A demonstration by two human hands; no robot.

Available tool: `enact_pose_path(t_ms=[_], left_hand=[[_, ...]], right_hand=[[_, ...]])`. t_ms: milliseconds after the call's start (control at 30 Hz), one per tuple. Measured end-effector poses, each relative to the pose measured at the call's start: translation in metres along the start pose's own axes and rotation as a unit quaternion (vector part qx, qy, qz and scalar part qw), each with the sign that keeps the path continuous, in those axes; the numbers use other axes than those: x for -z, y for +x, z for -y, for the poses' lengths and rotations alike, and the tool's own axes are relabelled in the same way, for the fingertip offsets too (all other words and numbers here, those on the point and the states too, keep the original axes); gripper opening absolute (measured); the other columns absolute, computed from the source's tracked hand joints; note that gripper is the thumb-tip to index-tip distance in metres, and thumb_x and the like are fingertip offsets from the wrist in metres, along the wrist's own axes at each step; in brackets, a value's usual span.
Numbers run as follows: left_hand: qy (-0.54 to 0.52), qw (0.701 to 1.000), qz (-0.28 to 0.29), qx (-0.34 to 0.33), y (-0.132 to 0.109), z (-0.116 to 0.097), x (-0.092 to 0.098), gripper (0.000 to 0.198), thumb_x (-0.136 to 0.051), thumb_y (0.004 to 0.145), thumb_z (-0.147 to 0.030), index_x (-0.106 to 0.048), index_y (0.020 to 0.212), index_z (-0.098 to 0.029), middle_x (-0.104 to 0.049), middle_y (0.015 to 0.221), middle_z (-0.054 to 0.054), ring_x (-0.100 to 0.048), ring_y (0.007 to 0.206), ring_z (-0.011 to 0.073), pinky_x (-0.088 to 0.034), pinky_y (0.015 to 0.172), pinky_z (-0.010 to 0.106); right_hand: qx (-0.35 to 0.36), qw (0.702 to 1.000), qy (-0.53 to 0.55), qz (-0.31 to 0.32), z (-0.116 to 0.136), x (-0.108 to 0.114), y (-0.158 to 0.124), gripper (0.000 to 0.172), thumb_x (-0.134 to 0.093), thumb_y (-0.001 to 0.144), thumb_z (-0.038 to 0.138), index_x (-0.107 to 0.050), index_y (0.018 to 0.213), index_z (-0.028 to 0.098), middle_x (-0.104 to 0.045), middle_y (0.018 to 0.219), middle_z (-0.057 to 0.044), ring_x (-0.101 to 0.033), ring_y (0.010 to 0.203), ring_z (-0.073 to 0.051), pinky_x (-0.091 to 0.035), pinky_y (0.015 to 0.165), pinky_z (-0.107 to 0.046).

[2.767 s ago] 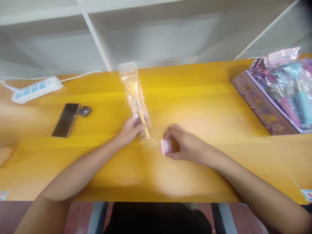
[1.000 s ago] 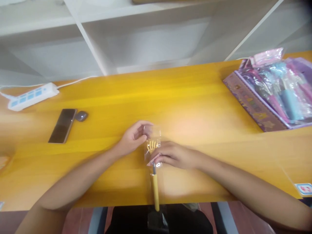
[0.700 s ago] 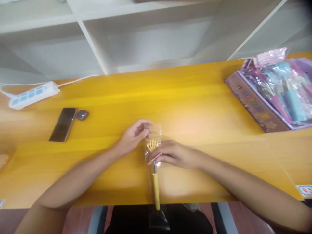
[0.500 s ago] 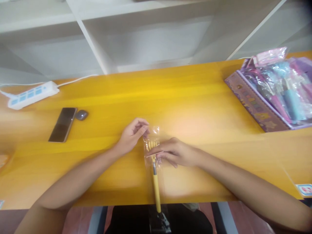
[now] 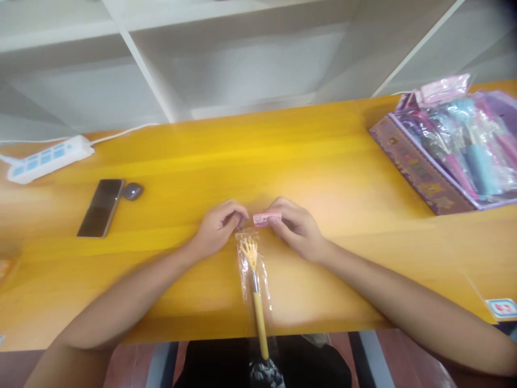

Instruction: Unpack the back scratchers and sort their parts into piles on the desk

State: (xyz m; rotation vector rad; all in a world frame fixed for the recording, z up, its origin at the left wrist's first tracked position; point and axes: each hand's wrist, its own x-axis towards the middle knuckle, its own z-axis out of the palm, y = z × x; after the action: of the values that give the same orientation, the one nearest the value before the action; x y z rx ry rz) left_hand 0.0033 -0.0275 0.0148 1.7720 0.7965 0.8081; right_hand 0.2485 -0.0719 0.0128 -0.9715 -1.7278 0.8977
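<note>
Forearms (image 5: 141, 295) are slanting inward over bench (image 5: 323, 161); left grip (image 5: 217, 230) is pinching bag (image 5: 265, 274) by its top, right grip (image 5: 302, 230) is pinching pink card (image 5: 260, 219).

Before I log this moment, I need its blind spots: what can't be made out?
All in the head view:
Pink card: print too small and blurred to read; partly covered by the right hand.
Left hand: its curled fingers hide whether its grip holds the clear bag.
Box: right side cut off by the picture's right edge; overlapping shiny wrappers obscure its contents.
Orange item: cut off by the left edge, too blurred to name.
</note>
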Motion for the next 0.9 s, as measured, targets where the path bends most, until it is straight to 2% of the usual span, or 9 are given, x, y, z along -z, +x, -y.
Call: enact_pose_path(t_ms=[67,100,267,467,600,733,900], left_hand=[[0.009,1.0,0.009,0.011,0.0,-0.002,0.002,0.022,-0.054,0.113,-0.03,-0.073,0.106,-0.021,-0.067,0.097,0.004,-0.064,0.087,0.016,-0.052,0.081,0.032],[-0.007,1.0,0.011,0.019,0.0,-0.002,0.003,0.02,-0.055,0.112,-0.031,-0.073,0.111,-0.021,-0.068,0.102,0.005,-0.065,0.089,0.0162,-0.053,0.082,0.032],[-0.125,0.99,0.039,0.051,0.001,0.0,0.004,0.029,-0.065,0.108,-0.039,-0.075,0.129,-0.022,-0.073,0.116,0.009,-0.07,0.093,0.018,-0.057,0.083,0.031],[-0.265,0.959,0.065,0.079,0.003,0.011,0.006,0.037,-0.069,0.105,-0.042,-0.078,0.135,-0.022,-0.078,0.131,0.014,-0.074,0.117,0.0273,-0.057,0.105,0.041],[-0.343,0.93,0.082,0.105,0.007,0.009,0.006,0.041,-0.071,0.102,-0.044,-0.08,0.133,-0.018,-0.078,0.133,0.018,-0.076,0.12,0.0303,-0.058,0.108,0.045],[-0.362,0.922,0.074,0.119,0.01,0.004,0.005,0.043,-0.075,0.098,-0.044,-0.081,0.132,-0.016,-0.078,0.134,0.019,-0.077,0.119,0.0313,-0.059,0.106,0.044],[-0.377,0.915,0.072,0.128,0.011,0.002,0.007,0.044,-0.075,0.097,-0.042,-0.081,0.131,-0.014,-0.079,0.134,0.02,-0.076,0.124,0.0338,-0.056,0.114,0.049]], right_hand=[[-0.039,0.998,0.039,-0.016,-0.004,-0.002,-0.002,0.017,-0.061,0.111,0.038,-0.067,0.113,0.022,-0.067,0.09,-0.003,-0.061,0.072,-0.014,-0.05,0.064,-0.028],[-0.053,0.997,0.057,-0.024,-0.006,-0.004,-0.003,0.017,-0.063,0.11,0.038,-0.064,0.117,0.023,-0.068,0.09,-0.002,-0.062,0.071,-0.014,-0.051,0.063,-0.028],[-0.057,0.995,0.043,-0.075,-0.009,-0.006,-0.005,0.017,-0.069,0.107,0.038,-0.061,0.111,0.023,-0.072,0.095,-0.003,-0.07,0.081,-0.015,-0.057,0.071,-0.029],[-0.065,0.989,0.032,-0.129,-0.011,-0.002,-0.002,0.022,-0.075,0.103,0.043,-0.067,0.109,0.024,-0.074,0.094,-0.004,-0.069,0.08,-0.017,-0.057,0.069,-0.031],[-0.061,0.988,0.053,-0.133,-0.015,0.0,0.002,0.024,-0.076,0.102,0.045,-0.065,0.101,0.023,-0.072,0.094,-0.004,-0.069,0.079,-0.016,-0.06,0.073,-0.032],[-0.078,0.985,0.1,-0.119,-0.015,0.0,0.005,0.025,-0.076,0.103,0.044,-0.063,0.102,0.022,-0.07,0.084,-0.001,-0.07,0.071,-0.014,-0.06,0.07,-0.03],[-0.088,0.985,0.106,-0.1,-0.014,0.0,0.005,0.024,-0.075,0.104,0.043,-0.064,0.105,0.022,-0.073,0.084,-0.001,-0.072,0.074,-0.015,-0.06,0.072,-0.03]])
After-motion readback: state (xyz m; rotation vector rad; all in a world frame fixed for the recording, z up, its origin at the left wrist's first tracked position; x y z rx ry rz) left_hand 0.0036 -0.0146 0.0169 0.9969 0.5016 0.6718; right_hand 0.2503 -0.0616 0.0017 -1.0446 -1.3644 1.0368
